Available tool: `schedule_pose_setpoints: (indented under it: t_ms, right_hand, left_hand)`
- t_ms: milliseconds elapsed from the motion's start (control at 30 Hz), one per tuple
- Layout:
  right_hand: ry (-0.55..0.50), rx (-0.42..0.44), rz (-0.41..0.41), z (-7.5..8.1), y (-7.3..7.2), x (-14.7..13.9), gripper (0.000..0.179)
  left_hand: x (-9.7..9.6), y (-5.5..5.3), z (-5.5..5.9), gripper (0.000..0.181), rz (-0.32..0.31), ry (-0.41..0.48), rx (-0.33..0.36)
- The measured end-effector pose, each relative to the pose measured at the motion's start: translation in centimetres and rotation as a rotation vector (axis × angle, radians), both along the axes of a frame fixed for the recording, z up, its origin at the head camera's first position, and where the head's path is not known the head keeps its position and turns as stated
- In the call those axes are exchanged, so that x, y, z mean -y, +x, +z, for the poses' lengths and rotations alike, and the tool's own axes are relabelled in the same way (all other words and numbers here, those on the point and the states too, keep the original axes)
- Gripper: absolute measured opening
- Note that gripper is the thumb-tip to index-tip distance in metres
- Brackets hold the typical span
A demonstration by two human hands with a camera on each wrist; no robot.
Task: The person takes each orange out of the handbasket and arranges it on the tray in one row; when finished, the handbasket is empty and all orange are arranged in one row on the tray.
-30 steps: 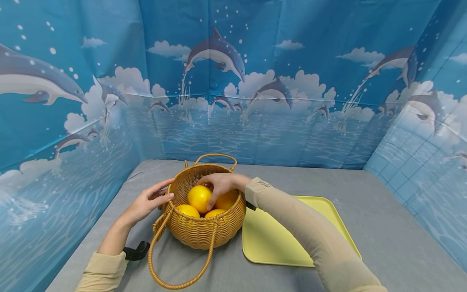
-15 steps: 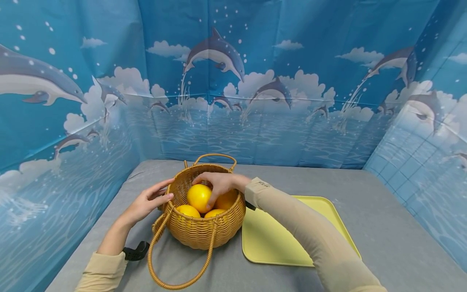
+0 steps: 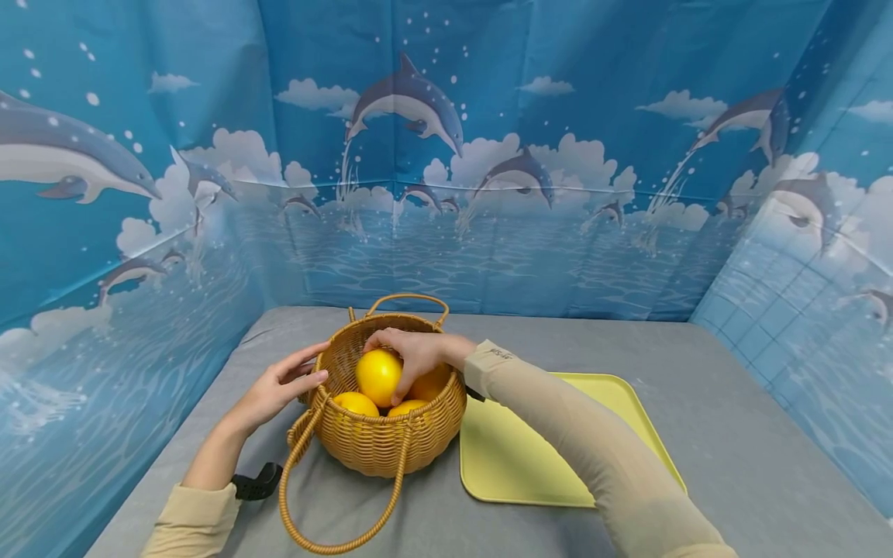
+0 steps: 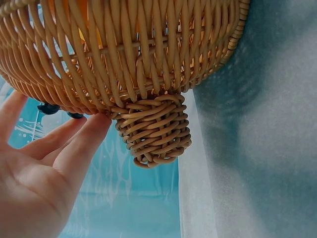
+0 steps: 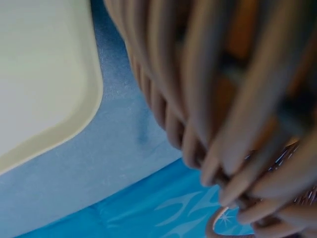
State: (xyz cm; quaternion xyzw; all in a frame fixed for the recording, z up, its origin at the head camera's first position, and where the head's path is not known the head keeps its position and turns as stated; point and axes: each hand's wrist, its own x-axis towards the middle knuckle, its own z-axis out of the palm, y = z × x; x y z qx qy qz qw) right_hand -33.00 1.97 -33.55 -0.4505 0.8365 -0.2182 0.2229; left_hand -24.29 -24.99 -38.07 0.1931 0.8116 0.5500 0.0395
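Note:
A brown wicker basket (image 3: pixel 377 449) with looped handles stands on the grey table, holding several round yellow-orange oranges. My right hand (image 3: pixel 417 355) reaches inside, its thumb and fingers around the upper orange (image 3: pixel 379 377). Below that one, another orange (image 3: pixel 356 404) shows at the near left, partly behind the rim. At the basket's left side, my left hand (image 3: pixel 282 384) touches the rim with extended fingers. The left wrist view has the left hand (image 4: pixel 44 178) with its fingertips against the woven wall (image 4: pixel 143 49). Weave fills much of the right wrist view, and the right hand is out of sight there.
A yellow tray (image 3: pixel 523 457) lies right of the basket, partly under the right forearm. The near handle (image 3: pixel 342 549) droops onto the table toward me; the far handle (image 3: pixel 408 295) stands up. Dolphin-printed curtains (image 3: pixel 488 232) enclose the table's back and sides.
The right hand and the orange in it have shifted very slightly within the basket. The whole head view has drifted a little to the left. The left hand stays at the rim.

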Motion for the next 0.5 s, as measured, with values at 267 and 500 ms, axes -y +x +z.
schedule_pose_setpoints:
  t_ms: [267,500]
  right_hand:
    - [-0.064,-0.047,0.035,-0.38,0.00,0.12,0.074]
    - [-0.086,-0.114,0.062,-0.22,0.18,-0.38,0.076]
  left_hand:
    - [-0.10,-0.22,0.02,0.055,-0.010,-0.003,0.000]
    - [0.04,0.03,-0.01,0.055,-0.012,0.001,0.007]
